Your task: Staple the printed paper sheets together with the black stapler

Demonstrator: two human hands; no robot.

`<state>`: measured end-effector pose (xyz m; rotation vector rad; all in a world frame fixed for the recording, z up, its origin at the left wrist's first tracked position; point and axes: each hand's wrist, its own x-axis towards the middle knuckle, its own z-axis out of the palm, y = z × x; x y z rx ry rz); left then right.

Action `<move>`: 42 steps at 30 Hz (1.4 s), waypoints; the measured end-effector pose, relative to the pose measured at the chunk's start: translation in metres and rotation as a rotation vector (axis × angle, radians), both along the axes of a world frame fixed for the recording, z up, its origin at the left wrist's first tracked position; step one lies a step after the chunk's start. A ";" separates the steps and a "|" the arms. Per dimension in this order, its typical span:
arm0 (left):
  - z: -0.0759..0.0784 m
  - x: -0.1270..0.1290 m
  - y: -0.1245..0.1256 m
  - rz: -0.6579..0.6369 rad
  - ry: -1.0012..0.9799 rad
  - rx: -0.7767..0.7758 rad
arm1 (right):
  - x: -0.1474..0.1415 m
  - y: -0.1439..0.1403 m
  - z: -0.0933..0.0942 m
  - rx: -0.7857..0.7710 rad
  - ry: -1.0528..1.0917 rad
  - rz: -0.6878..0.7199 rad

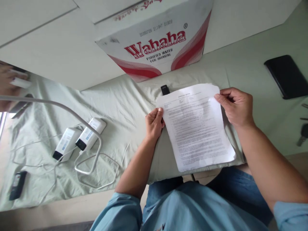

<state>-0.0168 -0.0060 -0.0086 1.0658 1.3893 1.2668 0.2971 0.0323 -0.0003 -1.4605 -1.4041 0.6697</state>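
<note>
A printed sheet of paper [196, 126] lies on a pale green cloth [120, 106] that covers the table. My left hand [154, 122] pinches the sheet's left edge near the top. My right hand [235, 106] grips its top right corner. A small black object [165, 89] pokes out from behind the paper's top edge.
A Wahaha water carton [156, 41] stands at the back. Two white power banks [79, 139] with white cables and a bent metal rod [72, 115] lie at left. A small dark device [17, 184] sits at far left, a black case [286, 76] and keys [302, 133] at right. Another person's hand [9, 85] shows at the left edge.
</note>
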 end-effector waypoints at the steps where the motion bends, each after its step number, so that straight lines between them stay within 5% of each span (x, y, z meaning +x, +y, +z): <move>1: -0.001 0.000 0.000 0.000 0.002 -0.001 | 0.000 0.000 0.001 0.001 0.001 0.008; 42: -0.003 0.001 0.002 0.016 -0.142 0.011 | 0.003 0.004 0.002 0.055 0.024 0.073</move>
